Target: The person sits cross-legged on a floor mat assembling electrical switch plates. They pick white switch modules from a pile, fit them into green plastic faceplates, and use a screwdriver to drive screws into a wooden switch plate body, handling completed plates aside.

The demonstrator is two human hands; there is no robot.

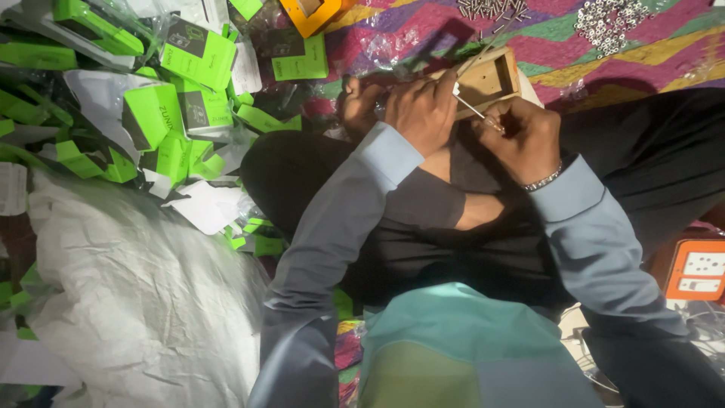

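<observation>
At the far left, from nine round to eleven o'clock of the view, a heap of green cartons [170, 113] and loose white papers lies over a big white sack [143, 302], so that side is crowded right up to the person's dark-clad knee. Moving right, the left hand [421, 113] sits just above centre, curled shut over the near left end of a small tan box [487, 79] and pressing it down against the lap. The box lies at about one o'clock from that hand, its long axis running from lower left to upper right, the open hollow facing up toward the camera. The left hand is the nearer of the two to the box and is touching it. Just right of it, the right hand [525, 143] is pinched closed around the handle of a thin screwdriver [472, 108], whose shaft points toward ten o'clock and reaches the box's near edge between the two hands; whether the tip is seated cannot be told. The hands are near each other but apart. Beyond the box, at twelve to one o'clock, piles of screws [491, 9] and small silver washers [608, 23] rest on a striped, many-coloured cloth [589, 57], which has bare room beside them. At three o'clock, low, an orange and white socket plate [696, 270] lies well apart.
</observation>
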